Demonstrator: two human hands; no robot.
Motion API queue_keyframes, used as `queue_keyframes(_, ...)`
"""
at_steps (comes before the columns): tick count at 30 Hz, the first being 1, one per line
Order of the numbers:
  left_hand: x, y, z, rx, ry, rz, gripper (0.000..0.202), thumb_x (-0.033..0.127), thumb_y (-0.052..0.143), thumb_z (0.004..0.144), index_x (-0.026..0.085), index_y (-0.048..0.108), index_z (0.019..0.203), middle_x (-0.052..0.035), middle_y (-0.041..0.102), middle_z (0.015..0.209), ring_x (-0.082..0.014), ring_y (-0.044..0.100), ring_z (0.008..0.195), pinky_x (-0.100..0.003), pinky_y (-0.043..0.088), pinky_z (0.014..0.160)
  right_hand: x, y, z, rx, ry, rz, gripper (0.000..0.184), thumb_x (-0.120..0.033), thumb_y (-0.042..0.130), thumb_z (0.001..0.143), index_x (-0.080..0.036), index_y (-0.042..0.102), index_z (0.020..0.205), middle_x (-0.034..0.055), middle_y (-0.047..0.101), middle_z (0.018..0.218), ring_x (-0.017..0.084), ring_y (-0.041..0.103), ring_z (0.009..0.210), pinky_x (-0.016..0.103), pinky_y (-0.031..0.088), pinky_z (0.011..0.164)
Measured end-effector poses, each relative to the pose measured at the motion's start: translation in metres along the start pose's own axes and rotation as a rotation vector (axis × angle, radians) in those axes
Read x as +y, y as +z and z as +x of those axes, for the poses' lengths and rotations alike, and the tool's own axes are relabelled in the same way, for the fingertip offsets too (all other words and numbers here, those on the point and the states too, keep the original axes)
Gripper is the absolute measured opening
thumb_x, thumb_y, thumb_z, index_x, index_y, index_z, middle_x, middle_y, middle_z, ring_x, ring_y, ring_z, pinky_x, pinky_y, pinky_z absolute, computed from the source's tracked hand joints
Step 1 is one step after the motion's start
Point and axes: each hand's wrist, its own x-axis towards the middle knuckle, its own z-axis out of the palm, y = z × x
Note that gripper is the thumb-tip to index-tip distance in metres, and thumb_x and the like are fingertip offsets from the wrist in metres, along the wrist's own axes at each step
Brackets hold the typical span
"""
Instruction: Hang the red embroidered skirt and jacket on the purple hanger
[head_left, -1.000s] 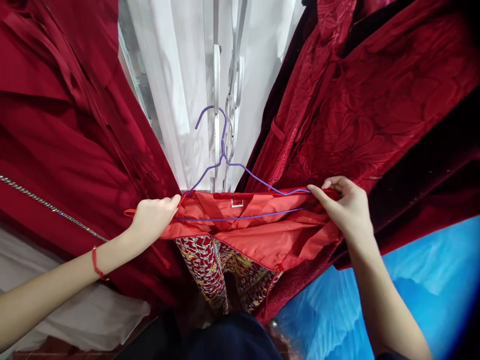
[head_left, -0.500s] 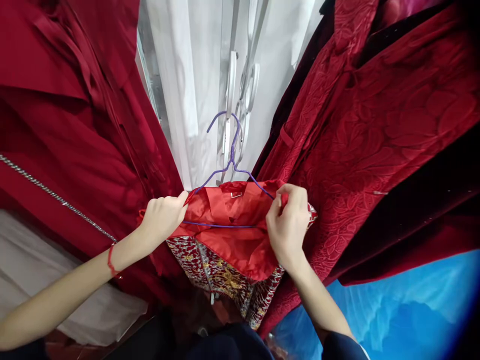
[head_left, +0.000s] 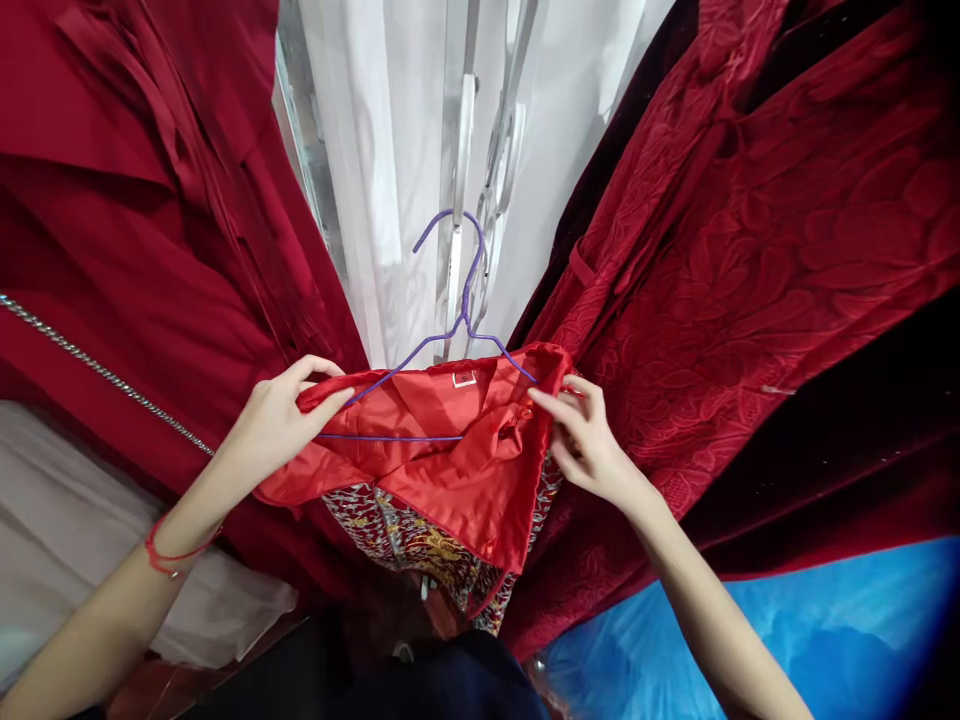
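Note:
A garment with red satin lining (head_left: 420,400) and silver and gold patterned outer cloth (head_left: 431,548) hangs on a purple wire hanger (head_left: 465,310). The hanger's hook is up near a white rack fitting. My left hand (head_left: 281,420) pinches the garment's left top edge, its thumb over the lining by the hanger's left arm. On the other side, my right hand (head_left: 592,440) has thumb and fingers at the garment's right edge, close to the hanger's right end. A small white label (head_left: 464,379) shows inside the back edge. The garment's lower part is mostly hidden.
Dark red garments (head_left: 165,270) hang at left, and a patterned red garment (head_left: 750,270) at right. White cloth (head_left: 409,150) and white hooks (head_left: 465,150) are behind the hanger. Blue cloth (head_left: 780,630) lies low right. A silver chain (head_left: 105,372) crosses the left side.
My left hand has moved left along the garment's edge. My right hand has loosened from a fist to an edge hold. The garment's right side is now drawn up higher around the hanger.

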Motion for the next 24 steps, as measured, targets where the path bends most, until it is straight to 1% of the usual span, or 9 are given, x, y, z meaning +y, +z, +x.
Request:
queue_keyframes(2, 0.000, 0.000, -0.002, 0.028, 0.004, -0.057, 0.035, 0.050, 0.059, 0.085, 0.022, 0.063, 0.106, -0.0037, 0.074, 0.096, -0.0196, 0.069, 0.081, -0.024, 0.047, 0.067, 0.003, 0.006, 0.003, -0.056, -0.073, -0.230, 0.062, -0.012, 0.058, 0.083, -0.032, 0.051, 0.141, 0.0137, 0.031, 0.143, 0.031, 0.053, 0.123, 0.046, 0.058, 0.088)
queue_keyframes(4, 0.001, 0.001, -0.005, 0.052, -0.012, -0.053, 0.035, 0.048, 0.058, 0.086, 0.021, 0.064, 0.107, -0.0036, 0.074, 0.093, -0.0160, 0.065, 0.068, -0.023, 0.044, 0.060, 0.002, 0.013, 0.006, -0.032, -0.114, -0.353, 0.050, -0.020, 0.068, 0.079, -0.028, 0.062, 0.128, 0.0149, 0.032, 0.142, 0.035, 0.051, 0.122, 0.048, 0.056, 0.087)
queue_keyframes(6, 0.003, 0.003, -0.008, 0.066, -0.045, -0.055, 0.034, 0.046, 0.057, 0.087, 0.020, 0.064, 0.108, -0.0033, 0.073, 0.090, -0.0131, 0.059, 0.059, -0.023, 0.042, 0.056, -0.003, 0.021, 0.010, 0.077, -0.152, -0.391, 0.031, -0.028, 0.071, 0.078, -0.025, 0.070, 0.109, 0.0146, 0.038, 0.137, 0.034, 0.049, 0.120, 0.049, 0.052, 0.087)
queue_keyframes(9, 0.003, 0.005, -0.008, 0.062, -0.101, -0.210, 0.034, 0.044, 0.059, 0.085, 0.020, 0.063, 0.110, -0.0032, 0.073, 0.087, -0.0136, 0.061, 0.062, -0.023, 0.045, 0.057, -0.014, 0.031, 0.020, 0.291, -0.197, -0.438, 0.006, -0.030, 0.065, 0.084, -0.026, 0.069, 0.087, 0.0112, 0.053, 0.127, 0.032, 0.047, 0.115, 0.050, 0.042, 0.089)
queue_keyframes(11, 0.001, 0.005, -0.006, 0.053, -0.169, -0.446, 0.038, 0.043, 0.065, 0.081, 0.019, 0.062, 0.109, -0.0032, 0.072, 0.085, -0.0153, 0.065, 0.067, -0.024, 0.049, 0.060, -0.021, 0.035, 0.031, 0.336, -0.230, -0.444, 0.011, -0.031, 0.059, 0.090, -0.027, 0.067, 0.086, 0.0085, 0.062, 0.116, 0.030, 0.049, 0.112, 0.049, 0.035, 0.090)
queue_keyframes(14, -0.001, 0.004, 0.001, 0.081, -0.321, -0.783, 0.042, 0.036, 0.074, 0.071, 0.017, 0.063, 0.107, -0.0023, 0.071, 0.083, -0.0149, 0.067, 0.068, -0.024, 0.053, 0.061, -0.029, 0.038, 0.052, 0.235, -0.284, -0.390, 0.017, -0.027, 0.049, 0.097, -0.024, 0.065, 0.093, 0.0034, 0.068, 0.088, 0.020, 0.057, 0.087, 0.040, 0.033, 0.088)
queue_keyframes(16, -0.001, 0.004, 0.006, 0.147, -0.390, -0.917, 0.042, 0.029, 0.076, 0.065, 0.016, 0.064, 0.104, -0.0018, 0.071, 0.083, -0.0139, 0.067, 0.068, -0.023, 0.054, 0.061, -0.032, 0.040, 0.063, 0.192, -0.312, -0.354, 0.016, -0.021, 0.048, 0.097, -0.020, 0.064, 0.095, 0.0012, 0.066, 0.076, 0.015, 0.054, 0.070, 0.034, 0.036, 0.080)
queue_keyframes(21, 0.012, 0.013, 0.017, 0.292, -0.435, -1.069, 0.031, 0.022, 0.070, 0.068, 0.016, 0.063, 0.098, -0.0016, 0.069, 0.084, -0.0129, 0.066, 0.071, -0.024, 0.055, 0.066, -0.034, 0.041, 0.072, 0.119, -0.305, -0.306, 0.014, -0.023, 0.052, 0.097, -0.019, 0.065, 0.099, -0.0001, 0.066, 0.068, 0.014, 0.054, 0.060, 0.029, 0.037, 0.069)
queue_keyframes(24, 0.023, 0.019, 0.018, 0.360, -0.340, -1.012, 0.028, 0.026, 0.065, 0.076, 0.018, 0.062, 0.103, -0.0014, 0.069, 0.089, -0.0125, 0.066, 0.075, -0.024, 0.055, 0.069, -0.034, 0.043, 0.073, 0.205, -0.270, -0.302, 0.015, -0.026, 0.052, 0.097, -0.019, 0.066, 0.097, 0.0019, 0.066, 0.072, 0.016, 0.056, 0.063, 0.030, 0.038, 0.067)
